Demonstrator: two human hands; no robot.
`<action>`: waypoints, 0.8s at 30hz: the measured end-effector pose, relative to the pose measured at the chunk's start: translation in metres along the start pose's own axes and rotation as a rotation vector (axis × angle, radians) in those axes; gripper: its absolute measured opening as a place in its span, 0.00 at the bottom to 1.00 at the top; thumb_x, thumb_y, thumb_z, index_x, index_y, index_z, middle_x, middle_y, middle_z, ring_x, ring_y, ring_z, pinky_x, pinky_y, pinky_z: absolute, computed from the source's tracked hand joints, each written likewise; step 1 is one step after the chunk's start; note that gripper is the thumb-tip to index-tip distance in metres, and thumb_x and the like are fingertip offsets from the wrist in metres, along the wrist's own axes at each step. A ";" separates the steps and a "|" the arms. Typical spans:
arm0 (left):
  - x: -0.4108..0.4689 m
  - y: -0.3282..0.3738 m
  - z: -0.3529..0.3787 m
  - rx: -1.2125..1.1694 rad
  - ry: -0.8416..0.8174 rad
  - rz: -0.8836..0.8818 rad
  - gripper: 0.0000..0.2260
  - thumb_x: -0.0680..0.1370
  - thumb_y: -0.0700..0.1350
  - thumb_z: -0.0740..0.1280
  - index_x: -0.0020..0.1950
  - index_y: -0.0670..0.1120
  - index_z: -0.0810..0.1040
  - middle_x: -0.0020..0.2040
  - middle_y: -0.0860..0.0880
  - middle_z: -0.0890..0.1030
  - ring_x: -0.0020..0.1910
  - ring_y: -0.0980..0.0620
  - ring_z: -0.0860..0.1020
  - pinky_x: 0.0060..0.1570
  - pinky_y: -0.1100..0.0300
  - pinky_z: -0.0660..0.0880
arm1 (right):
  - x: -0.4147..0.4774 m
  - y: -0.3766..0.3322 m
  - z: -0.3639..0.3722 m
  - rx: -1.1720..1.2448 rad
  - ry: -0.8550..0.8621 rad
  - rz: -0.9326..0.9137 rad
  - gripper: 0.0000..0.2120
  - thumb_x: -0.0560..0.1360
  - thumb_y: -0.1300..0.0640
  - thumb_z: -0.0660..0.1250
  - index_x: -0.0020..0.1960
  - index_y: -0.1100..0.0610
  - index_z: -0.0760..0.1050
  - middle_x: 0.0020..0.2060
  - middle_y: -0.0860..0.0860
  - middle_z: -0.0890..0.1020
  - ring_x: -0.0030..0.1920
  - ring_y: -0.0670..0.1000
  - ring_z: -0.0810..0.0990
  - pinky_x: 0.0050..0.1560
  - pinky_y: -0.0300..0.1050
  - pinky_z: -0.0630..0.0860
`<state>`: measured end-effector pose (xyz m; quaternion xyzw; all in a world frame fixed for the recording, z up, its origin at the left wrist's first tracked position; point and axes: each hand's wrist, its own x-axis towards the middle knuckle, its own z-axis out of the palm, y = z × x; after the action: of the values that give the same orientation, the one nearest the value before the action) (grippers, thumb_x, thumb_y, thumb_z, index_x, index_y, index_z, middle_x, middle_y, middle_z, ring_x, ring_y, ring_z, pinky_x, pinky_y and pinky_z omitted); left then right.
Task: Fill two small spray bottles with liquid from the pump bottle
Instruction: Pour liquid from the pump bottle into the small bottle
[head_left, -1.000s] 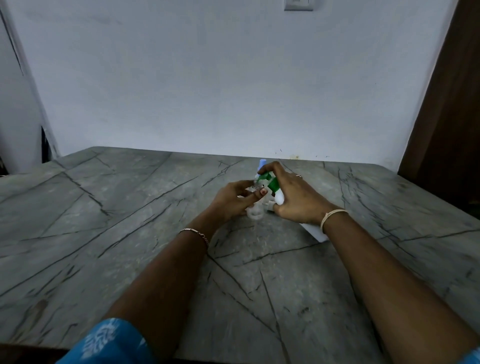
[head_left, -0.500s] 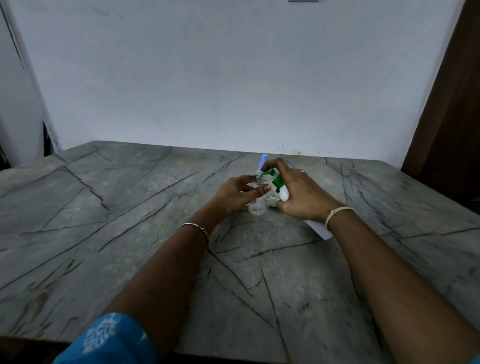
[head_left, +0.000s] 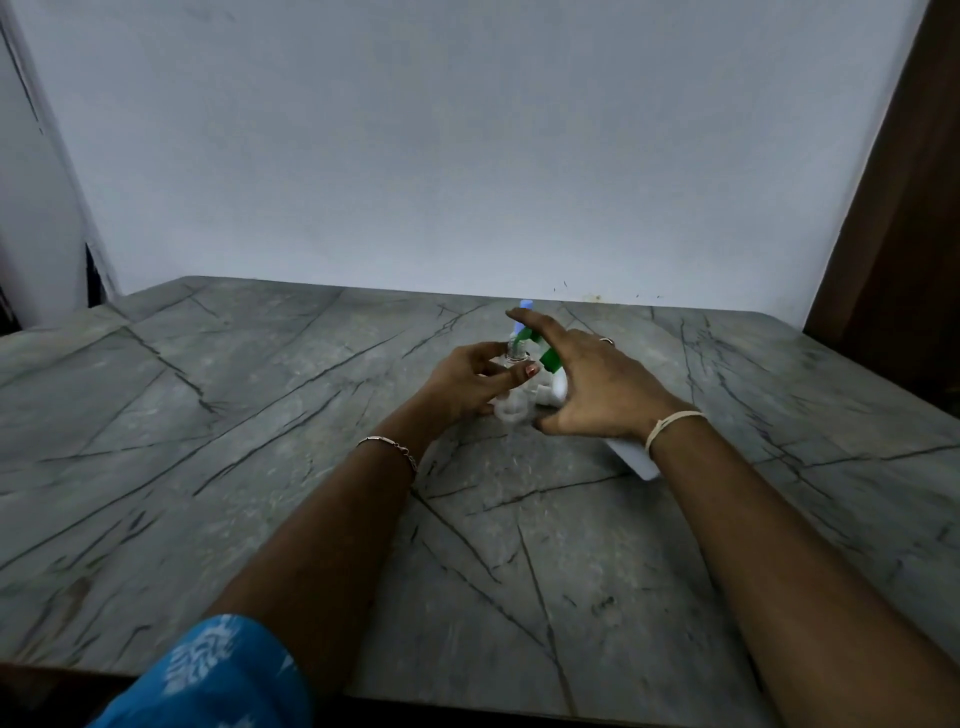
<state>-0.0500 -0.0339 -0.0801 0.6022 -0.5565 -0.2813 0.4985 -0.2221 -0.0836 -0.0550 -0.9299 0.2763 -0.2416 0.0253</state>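
Grey veined bench (head_left: 260, 415), white wall behind. Left hand (head_left: 467, 384) grips one small spray bottle (head_left: 511, 410) at centre. Right hand (head_left: 597, 389) holds the tilted pump bottle (head_left: 631, 457), spout at the open neck. Step in hand: filling. Next move likely requires pressing the pump without losing alignment.

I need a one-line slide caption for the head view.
Left hand holds a small clear spray bottle; right hand holds a white pump bottle with green pump head tilted towards it.
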 end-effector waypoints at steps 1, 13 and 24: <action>0.000 0.000 0.000 0.009 0.009 0.008 0.22 0.72 0.54 0.72 0.63 0.48 0.75 0.48 0.45 0.82 0.50 0.41 0.81 0.49 0.45 0.79 | 0.001 -0.001 0.001 -0.045 0.007 -0.002 0.54 0.64 0.51 0.75 0.72 0.29 0.39 0.45 0.53 0.75 0.44 0.54 0.74 0.43 0.50 0.76; 0.001 -0.004 0.002 0.077 0.059 0.053 0.15 0.72 0.57 0.72 0.56 0.56 0.77 0.47 0.46 0.83 0.49 0.47 0.82 0.51 0.43 0.79 | 0.007 -0.004 0.002 0.003 0.037 0.018 0.38 0.66 0.61 0.73 0.69 0.44 0.57 0.50 0.53 0.78 0.49 0.55 0.75 0.50 0.55 0.77; 0.007 -0.011 0.002 0.105 0.053 0.046 0.23 0.70 0.60 0.71 0.62 0.54 0.75 0.50 0.49 0.82 0.51 0.50 0.81 0.54 0.45 0.78 | 0.002 0.000 0.002 0.004 0.028 0.019 0.40 0.68 0.60 0.71 0.70 0.39 0.55 0.43 0.53 0.77 0.44 0.54 0.75 0.45 0.52 0.77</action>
<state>-0.0458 -0.0428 -0.0889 0.6218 -0.5708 -0.2241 0.4871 -0.2201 -0.0852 -0.0556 -0.9237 0.2848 -0.2551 0.0256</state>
